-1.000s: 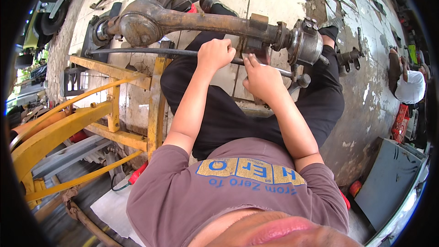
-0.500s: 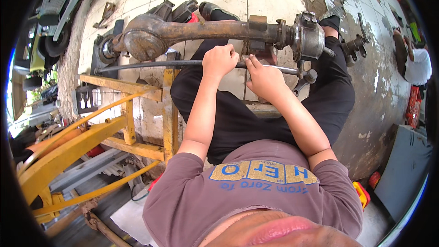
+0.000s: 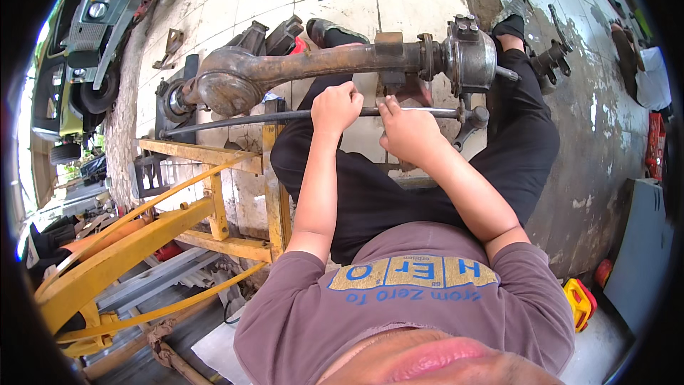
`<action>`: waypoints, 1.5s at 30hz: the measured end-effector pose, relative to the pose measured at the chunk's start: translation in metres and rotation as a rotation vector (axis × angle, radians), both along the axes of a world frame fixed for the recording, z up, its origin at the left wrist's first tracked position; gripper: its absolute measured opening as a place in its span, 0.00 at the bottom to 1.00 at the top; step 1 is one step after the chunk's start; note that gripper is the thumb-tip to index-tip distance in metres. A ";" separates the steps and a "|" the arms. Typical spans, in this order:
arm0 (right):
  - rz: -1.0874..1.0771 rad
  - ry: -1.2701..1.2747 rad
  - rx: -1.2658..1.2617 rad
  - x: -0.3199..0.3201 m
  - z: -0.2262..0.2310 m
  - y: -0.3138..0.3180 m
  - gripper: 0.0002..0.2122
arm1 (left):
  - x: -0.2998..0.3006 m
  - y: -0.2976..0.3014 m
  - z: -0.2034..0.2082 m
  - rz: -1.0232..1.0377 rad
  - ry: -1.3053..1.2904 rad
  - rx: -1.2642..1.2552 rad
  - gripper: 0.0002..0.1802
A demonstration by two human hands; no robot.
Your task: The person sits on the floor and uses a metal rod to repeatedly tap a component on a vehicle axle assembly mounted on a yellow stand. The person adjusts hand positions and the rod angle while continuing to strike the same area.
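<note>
A long dark tie rod (image 3: 278, 117) runs left to right in front of my seated body, with a rounded joint (image 3: 476, 116) at its right end. My left hand (image 3: 337, 108) is closed around the rod's middle, knuckles up. To its right, my right hand (image 3: 410, 128) grips the lighter stretch of the rod; its first fingers lie over the top and the thumb is tucked on the near side. Just beyond the rod lies a heavy rusty axle (image 3: 328, 60), with a round housing at the left and a greasy metal hub (image 3: 472, 57) at the right.
A yellow metal frame (image 3: 274, 192) stands close at my left. My legs in black trousers (image 3: 524, 135) straddle the axle. Another metal part (image 3: 550, 64) lies beyond my right foot. A vehicle (image 3: 85, 50) stands far left, and a person in white (image 3: 650, 78) is at far right.
The whole view has shifted slightly, so the axle and rod appear a little lower. Both hands keep nearly the same places on the rod.
</note>
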State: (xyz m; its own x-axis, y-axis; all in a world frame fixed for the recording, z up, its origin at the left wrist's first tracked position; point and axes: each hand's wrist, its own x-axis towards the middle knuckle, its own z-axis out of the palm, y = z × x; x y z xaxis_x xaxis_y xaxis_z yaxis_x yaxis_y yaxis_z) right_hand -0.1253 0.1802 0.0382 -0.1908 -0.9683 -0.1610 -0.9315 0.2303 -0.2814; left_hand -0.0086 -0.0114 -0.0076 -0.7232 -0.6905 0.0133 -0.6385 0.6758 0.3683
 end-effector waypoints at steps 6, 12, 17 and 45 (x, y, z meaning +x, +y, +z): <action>-0.029 -0.131 -0.012 -0.002 0.003 0.006 0.36 | 0.002 0.003 0.000 0.021 0.003 -0.017 0.11; 0.148 -0.150 0.034 -0.023 0.027 0.046 0.30 | 0.003 0.005 -0.001 0.051 -0.002 -0.045 0.09; 0.355 -0.209 0.061 -0.046 0.029 0.068 0.24 | 0.003 0.006 0.001 0.052 -0.018 -0.071 0.10; 0.060 -0.163 -0.087 -0.020 0.000 0.044 0.32 | 0.003 0.011 -0.003 0.112 0.029 -0.107 0.11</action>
State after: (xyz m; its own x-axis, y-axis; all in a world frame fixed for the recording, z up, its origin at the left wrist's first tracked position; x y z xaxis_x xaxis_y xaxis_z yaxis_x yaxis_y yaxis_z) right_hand -0.1451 0.2240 0.0382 -0.1104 -0.9888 -0.1001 -0.8835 0.1438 -0.4459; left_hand -0.0054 -0.0004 -0.0109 -0.6403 -0.7600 0.1110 -0.7017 0.6376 0.3178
